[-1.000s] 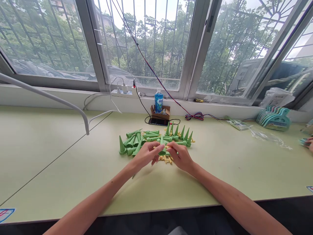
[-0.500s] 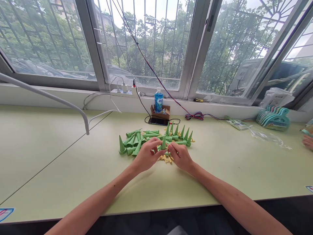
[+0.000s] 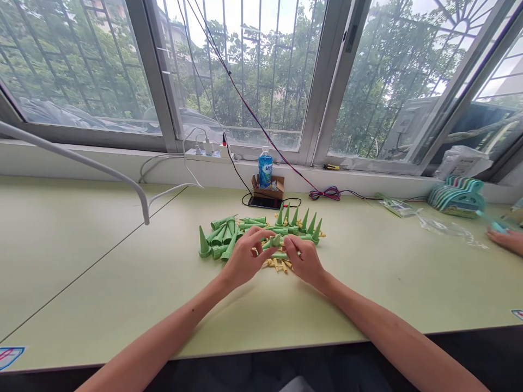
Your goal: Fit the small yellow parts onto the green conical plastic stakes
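Between the thumb and fingers of my left hand (image 3: 245, 257) is a green plastic spike (image 3: 277, 240), its tip tilted toward me. My right hand (image 3: 304, 262) is closed in a pinch close beside the spike's right side; whatever its fingertips grip is hidden. Left of my hands lies a heap of green spikes (image 3: 220, 235), with one standing upright at its end. Behind my right hand several spikes (image 3: 304, 220) stand in a slanting row. Small yellow plastic pieces (image 3: 278, 265) lie under and between my hands.
A phone (image 3: 265, 202) with a cable lies behind the pile, before a small cardboard box (image 3: 276, 190) holding a blue bottle (image 3: 265, 169). A white tube (image 3: 102, 166) arches in from the left. At right are teal hangers (image 3: 457, 197) and another person's hand (image 3: 506, 239) with something light blue.
The spike in my left hand has tipped from upright to tilted. My right hand has shifted slightly. At the far right, the other person's hand has come further in with a light blue thing.
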Demonstrator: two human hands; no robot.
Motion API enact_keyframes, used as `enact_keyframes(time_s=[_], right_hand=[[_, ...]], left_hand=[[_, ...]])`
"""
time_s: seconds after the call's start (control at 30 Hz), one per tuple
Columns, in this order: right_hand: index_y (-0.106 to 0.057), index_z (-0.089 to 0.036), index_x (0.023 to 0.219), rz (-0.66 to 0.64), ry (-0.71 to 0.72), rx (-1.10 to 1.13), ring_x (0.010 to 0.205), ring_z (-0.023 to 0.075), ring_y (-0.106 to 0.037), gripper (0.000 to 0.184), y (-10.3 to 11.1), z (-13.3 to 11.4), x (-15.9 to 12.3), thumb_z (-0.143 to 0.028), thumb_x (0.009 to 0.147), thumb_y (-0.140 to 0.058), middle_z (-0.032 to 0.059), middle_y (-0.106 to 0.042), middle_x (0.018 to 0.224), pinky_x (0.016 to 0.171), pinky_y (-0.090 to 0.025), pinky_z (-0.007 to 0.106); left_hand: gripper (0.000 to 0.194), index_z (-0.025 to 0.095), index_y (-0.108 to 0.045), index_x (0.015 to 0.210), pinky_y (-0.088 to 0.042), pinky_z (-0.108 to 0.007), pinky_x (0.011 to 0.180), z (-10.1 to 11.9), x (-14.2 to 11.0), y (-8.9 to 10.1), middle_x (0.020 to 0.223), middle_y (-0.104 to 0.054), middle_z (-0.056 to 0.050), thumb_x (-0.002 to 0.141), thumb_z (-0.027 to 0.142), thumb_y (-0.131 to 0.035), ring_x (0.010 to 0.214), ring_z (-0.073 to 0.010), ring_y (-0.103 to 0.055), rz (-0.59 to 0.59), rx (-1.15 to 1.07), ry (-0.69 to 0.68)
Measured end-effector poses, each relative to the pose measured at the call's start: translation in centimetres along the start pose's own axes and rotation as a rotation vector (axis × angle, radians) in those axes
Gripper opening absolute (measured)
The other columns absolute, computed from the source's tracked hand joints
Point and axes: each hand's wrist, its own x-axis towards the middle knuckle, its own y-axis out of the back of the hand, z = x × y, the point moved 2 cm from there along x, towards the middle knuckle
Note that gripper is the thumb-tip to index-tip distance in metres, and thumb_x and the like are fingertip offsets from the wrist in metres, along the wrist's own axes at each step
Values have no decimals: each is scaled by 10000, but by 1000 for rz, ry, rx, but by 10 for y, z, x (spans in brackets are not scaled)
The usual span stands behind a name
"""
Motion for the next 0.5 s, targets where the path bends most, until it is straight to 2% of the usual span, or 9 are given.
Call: enact_keyframes(time_s=[0.13, 0.3, 0.4, 0.5], right_hand=[[-508, -188, 737, 51, -36, 31, 491, 103, -360, 368, 1, 4, 0, -388, 1015, -374, -43, -420, 563, 510, -310, 237], [-532, -190, 801, 35, -13, 64, 498, 106, -369, 307, 1, 4, -1, -376, 1008, -403, -48, -429, 573, 511, -325, 231], [-540, -188, 799, -3, 52, 48, 522, 106, -389, 275, 1, 0, 0, -338, 1000, -427, -39, -461, 601, 522, -334, 226], [-552, -183, 803, -25, 100, 43, 543, 106, -411, 262, 1, -4, 1, -311, 998, -431, -28, -494, 626, 531, -340, 223]], left_hand=[[291, 176, -609, 898, -390, -192, 406, 0, 1, 1, 855, -604, -28, 890, 465, -576, 497, -71, -475, 9, -87, 150], [497, 162, -559, 691, -341, -198, 368, -1, 0, 0, 522, -528, 15, 921, 590, -449, 388, -90, -460, -143, -238, 312], [505, 165, -559, 689, -354, -195, 386, -5, -1, -1, 474, -529, 21, 914, 606, -455, 377, -90, -462, -228, -293, 352], [449, 169, -564, 722, -374, -190, 405, -8, -2, -1, 493, -547, 24, 894, 581, -519, 401, -90, -476, -254, -333, 360]])
